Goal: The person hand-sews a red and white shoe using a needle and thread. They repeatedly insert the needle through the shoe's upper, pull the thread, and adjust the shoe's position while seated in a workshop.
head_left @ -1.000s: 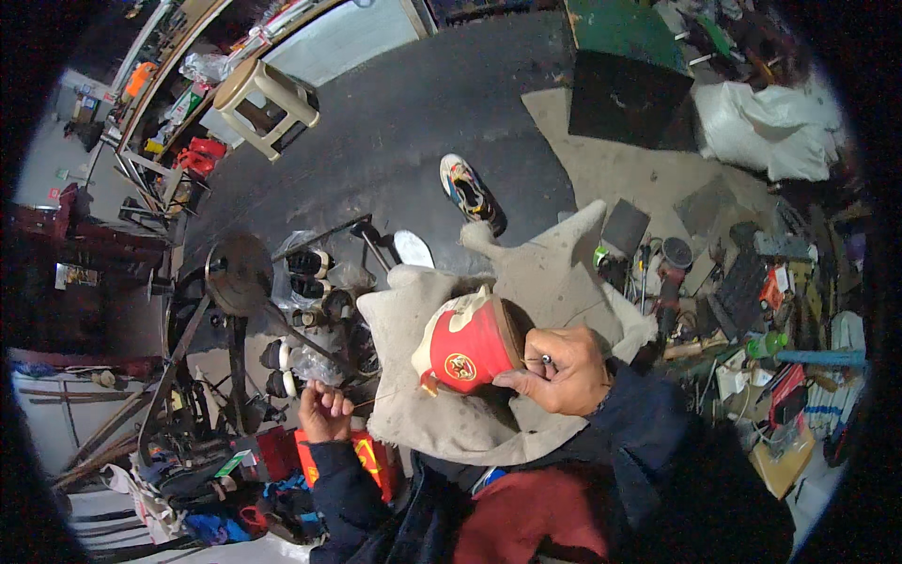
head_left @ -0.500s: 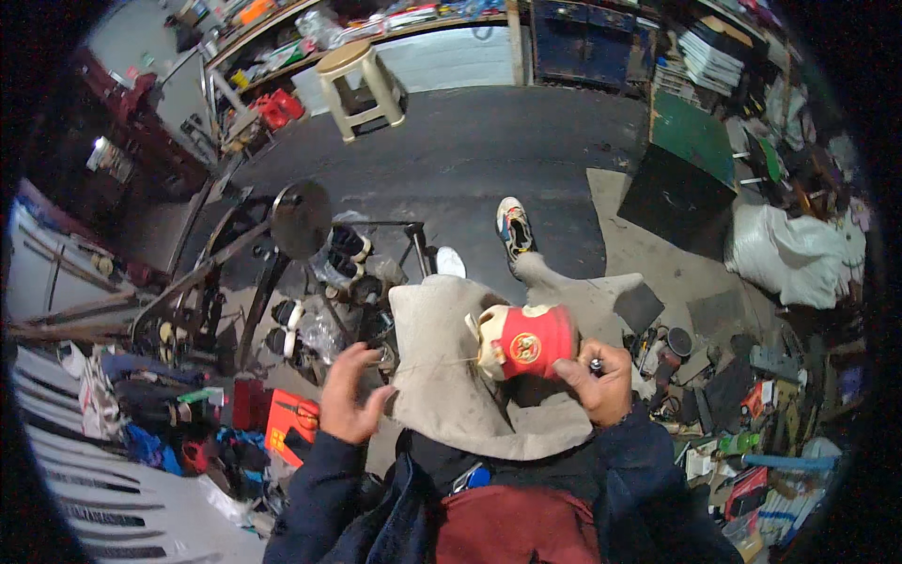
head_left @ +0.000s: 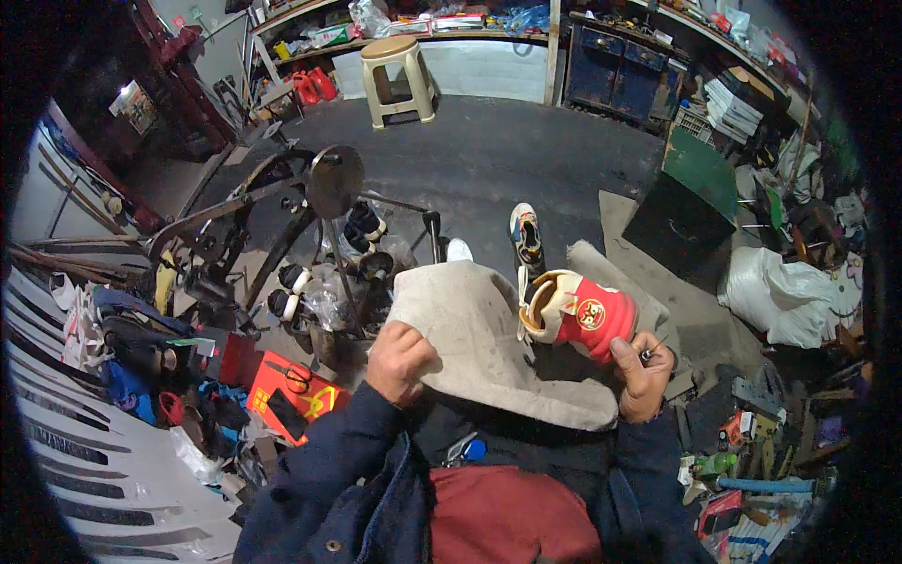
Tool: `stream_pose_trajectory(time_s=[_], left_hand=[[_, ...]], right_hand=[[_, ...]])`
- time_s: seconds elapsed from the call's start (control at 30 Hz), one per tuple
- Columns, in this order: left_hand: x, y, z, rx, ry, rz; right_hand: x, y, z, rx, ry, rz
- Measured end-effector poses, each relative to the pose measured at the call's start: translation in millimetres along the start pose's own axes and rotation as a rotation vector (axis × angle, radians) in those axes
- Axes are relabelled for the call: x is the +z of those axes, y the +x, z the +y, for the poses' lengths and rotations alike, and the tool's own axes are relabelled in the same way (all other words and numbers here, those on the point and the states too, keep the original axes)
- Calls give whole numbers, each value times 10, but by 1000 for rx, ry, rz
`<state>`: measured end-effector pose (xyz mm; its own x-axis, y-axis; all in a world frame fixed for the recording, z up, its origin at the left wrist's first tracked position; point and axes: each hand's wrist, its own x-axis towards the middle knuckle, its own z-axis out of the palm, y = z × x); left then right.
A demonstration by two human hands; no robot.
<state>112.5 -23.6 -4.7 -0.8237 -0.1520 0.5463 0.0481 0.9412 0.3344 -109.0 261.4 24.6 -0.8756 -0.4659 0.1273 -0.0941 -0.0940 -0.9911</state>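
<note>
A grey-beige cloth (head_left: 470, 338) lies over my lap. Above its right side, a cream and red shoe (head_left: 615, 315) with a round emblem is tilted, its opening facing left. My right hand (head_left: 646, 376) grips the red end of the shoe, thumb on top, and a slim dark tool (head_left: 646, 355) pokes out between the fingers. At the cloth's left edge my left hand (head_left: 399, 362) is closed, knuckles up; what its fingers hold, if anything, is hidden. Another multicoloured shoe (head_left: 526, 235) is on the floor beyond the cloth.
A metal stand with a round disc (head_left: 335, 183) rises at the left, shoes and plastic bags around its base. A stool (head_left: 398, 83) stands at the back. To the right are a green-topped box (head_left: 691, 202), a white sack (head_left: 780, 296) and scattered tools. An orange-red packet (head_left: 293, 395) lies lower left.
My left hand has gone from open fingers to closed, moving slightly right and up. My right hand has carried the shoe to the right and turned it. The view has shifted.
</note>
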Motion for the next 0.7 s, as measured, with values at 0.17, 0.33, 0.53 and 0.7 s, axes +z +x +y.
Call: stream_pose_trajectory(time_s=[0.17, 0.33, 0.53, 0.7], left_hand=[[-387, -117, 272, 62, -28, -236], [-698, -606, 968, -88, -387, -670], [-964, -216, 1085, -371, -887, -598], [-316, 549, 1185, -260, -737, -93]], right_hand=[[-151, -182, -92, -60, -15, 24], [-274, -336, -96, -85, 42, 23], [-336, -302, -258, -7, 61, -25], [-291, -291, -325, -43, 34, -77]])
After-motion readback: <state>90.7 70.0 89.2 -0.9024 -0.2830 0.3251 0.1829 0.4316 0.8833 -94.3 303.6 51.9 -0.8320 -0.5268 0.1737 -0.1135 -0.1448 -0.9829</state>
